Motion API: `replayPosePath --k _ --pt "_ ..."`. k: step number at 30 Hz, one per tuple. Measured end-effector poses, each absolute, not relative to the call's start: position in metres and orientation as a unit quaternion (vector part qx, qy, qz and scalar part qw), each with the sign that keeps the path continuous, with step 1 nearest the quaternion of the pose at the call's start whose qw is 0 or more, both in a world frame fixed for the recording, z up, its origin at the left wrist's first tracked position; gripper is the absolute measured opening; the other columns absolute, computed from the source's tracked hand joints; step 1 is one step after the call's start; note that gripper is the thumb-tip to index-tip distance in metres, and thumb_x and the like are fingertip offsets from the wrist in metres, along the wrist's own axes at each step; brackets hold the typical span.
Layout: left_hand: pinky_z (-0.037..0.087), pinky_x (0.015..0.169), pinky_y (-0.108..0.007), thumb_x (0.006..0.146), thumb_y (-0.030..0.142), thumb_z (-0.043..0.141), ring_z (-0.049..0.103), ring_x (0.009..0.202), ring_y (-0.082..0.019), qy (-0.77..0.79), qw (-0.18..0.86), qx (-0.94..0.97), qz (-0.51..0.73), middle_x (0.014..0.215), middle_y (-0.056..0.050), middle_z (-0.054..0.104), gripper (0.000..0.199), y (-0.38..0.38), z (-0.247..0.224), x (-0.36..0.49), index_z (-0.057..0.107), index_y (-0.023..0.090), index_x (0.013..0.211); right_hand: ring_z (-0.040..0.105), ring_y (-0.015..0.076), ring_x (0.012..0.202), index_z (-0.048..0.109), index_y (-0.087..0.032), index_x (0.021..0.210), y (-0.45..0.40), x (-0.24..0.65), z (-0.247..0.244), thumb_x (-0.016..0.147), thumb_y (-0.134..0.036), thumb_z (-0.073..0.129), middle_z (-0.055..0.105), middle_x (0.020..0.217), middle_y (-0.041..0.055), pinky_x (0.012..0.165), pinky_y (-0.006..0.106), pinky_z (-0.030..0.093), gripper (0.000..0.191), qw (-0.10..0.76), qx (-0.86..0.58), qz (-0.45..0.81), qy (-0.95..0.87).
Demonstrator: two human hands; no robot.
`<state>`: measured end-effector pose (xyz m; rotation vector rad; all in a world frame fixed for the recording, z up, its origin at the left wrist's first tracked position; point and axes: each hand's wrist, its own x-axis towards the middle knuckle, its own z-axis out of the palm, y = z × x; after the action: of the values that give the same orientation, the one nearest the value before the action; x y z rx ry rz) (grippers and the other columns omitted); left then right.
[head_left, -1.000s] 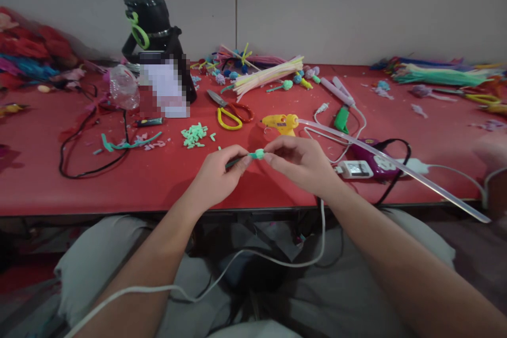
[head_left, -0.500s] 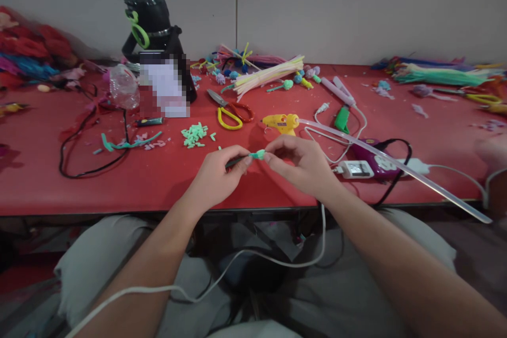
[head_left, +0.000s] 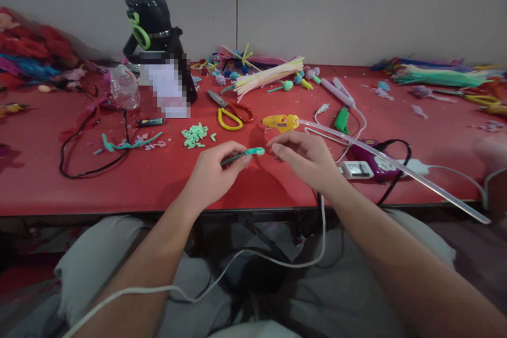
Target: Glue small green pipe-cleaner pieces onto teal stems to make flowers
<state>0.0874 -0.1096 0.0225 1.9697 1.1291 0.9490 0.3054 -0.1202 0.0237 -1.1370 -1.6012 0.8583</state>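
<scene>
My left hand (head_left: pixel 217 169) is closed on a thin dark green pipe-cleaner stem (head_left: pixel 233 159). Its fluffy tip (head_left: pixel 255 151), bright green with a paler end, sticks out past the thumb and index finger. Just to the right of that tip is my right hand (head_left: pixel 303 158), its thumb and fingers slightly apart and nothing visible between them. A pile of short mint-green pipe-cleaner pieces (head_left: pixel 195 135) lies beyond my left hand. Behind my right hand rests a yellow glue gun (head_left: pixel 280 123), with a long clear glue stick (head_left: pixel 428 177) running out of its back.
Scissors (head_left: pixel 229 118), a pale pipe-cleaner bundle (head_left: pixel 269 78) and a lilac flat iron (head_left: pixel 338 91) lie farther back. A purple power strip (head_left: pixel 386 169) with cables is at right. A black bottle (head_left: pixel 148 13) stands back left. Another person's blurred hand (head_left: pixel 491 153) shows at far right.
My right hand has let go of the pale green tip and drawn slightly right, with the fingers parting. My left hand keeps the stem and has shifted slightly left.
</scene>
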Motion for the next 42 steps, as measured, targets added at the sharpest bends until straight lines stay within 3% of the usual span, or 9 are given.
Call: replayPosePath --k 7,14,21,29,32,35,39,42 --pt "0.054 0.068 -0.026 0.093 0.037 0.067 0.069 0.068 -0.016 0.440 0.369 0.736 0.359 0.079 -0.002 0.076 0.019 -0.111 0.026 0.088 0.071 0.019 0.095 0.069 0.0175 0.081 0.073 -0.018 0.095 -0.124 0.303 0.024 0.085 -0.035 0.074 0.075 0.090 0.0051 0.075 0.032 0.056 0.020 0.459 -0.464 0.345 -0.674" --pt "0.055 0.074 -0.026 0.094 0.033 0.066 0.073 0.077 -0.017 0.449 0.315 0.765 0.338 0.083 -0.001 0.078 0.014 -0.112 0.026 0.087 0.072 0.020 0.097 0.067 0.0188 0.084 0.073 -0.020 0.098 -0.121 0.302 0.024 0.086 -0.046 0.077 0.073 0.093 0.0054 0.074 0.033 0.054 0.029 0.465 -0.457 0.285 -0.703" --pt "0.053 0.078 -0.026 0.093 0.025 0.063 0.074 0.088 -0.018 0.452 0.287 0.787 0.307 0.097 -0.001 0.080 0.014 -0.115 0.022 0.089 0.072 0.022 0.102 0.064 0.0199 0.093 0.071 -0.020 0.087 -0.114 0.292 0.023 0.096 -0.035 0.066 0.070 0.094 0.0062 0.088 0.036 0.049 0.017 0.434 -0.419 0.225 -0.765" --pt "0.045 0.072 -0.031 0.096 0.031 0.058 0.068 0.078 -0.020 0.519 0.200 0.807 0.200 0.087 -0.002 0.077 0.016 -0.105 0.028 0.078 0.073 0.025 0.099 0.052 0.0153 0.070 0.051 -0.021 0.079 -0.112 0.302 0.026 0.104 -0.042 0.044 0.056 0.075 0.0012 0.066 0.031 0.040 0.033 0.426 -0.480 0.243 -0.728" --pt "0.044 0.071 -0.031 0.095 0.030 0.059 0.069 0.081 -0.023 0.567 0.158 0.784 0.198 0.089 -0.003 0.077 0.013 -0.092 0.033 0.063 0.071 0.024 0.095 0.043 0.0130 0.058 0.043 -0.023 0.069 -0.116 0.309 0.030 0.105 -0.048 0.039 0.045 0.063 -0.0025 0.058 0.030 0.033 0.044 0.364 -0.507 0.264 -0.735" --pt "0.045 0.072 -0.031 0.094 0.031 0.060 0.071 0.084 -0.024 0.594 0.143 0.749 0.258 0.087 -0.005 0.078 0.011 -0.077 0.038 0.044 0.067 0.022 0.095 0.036 0.0121 0.051 0.040 -0.023 0.062 -0.116 0.322 0.027 0.102 -0.051 0.043 0.040 0.055 -0.0035 0.053 0.031 0.027 0.049 0.247 -0.537 0.258 -0.764" --pt "0.043 0.060 -0.028 0.097 0.034 0.054 0.063 0.062 -0.016 0.586 0.186 0.718 0.326 0.080 -0.004 0.076 0.015 -0.065 0.043 0.026 0.061 0.021 0.092 0.050 0.0150 0.052 0.058 -0.023 0.059 -0.110 0.346 0.015 0.093 -0.040 0.059 0.060 0.058 0.0011 0.054 0.032 0.033 0.037 0.117 -0.563 0.241 -0.782" --pt "0.041 0.054 -0.027 0.097 0.036 0.053 0.057 0.055 -0.014 0.573 0.216 0.713 0.341 0.080 -0.003 0.075 0.017 -0.064 0.042 0.026 0.058 0.022 0.090 0.059 0.0172 0.059 0.066 -0.023 0.066 -0.106 0.361 0.015 0.081 -0.030 0.070 0.069 0.067 0.0017 0.057 0.032 0.039 0.017 0.120 -0.603 0.246 -0.749"
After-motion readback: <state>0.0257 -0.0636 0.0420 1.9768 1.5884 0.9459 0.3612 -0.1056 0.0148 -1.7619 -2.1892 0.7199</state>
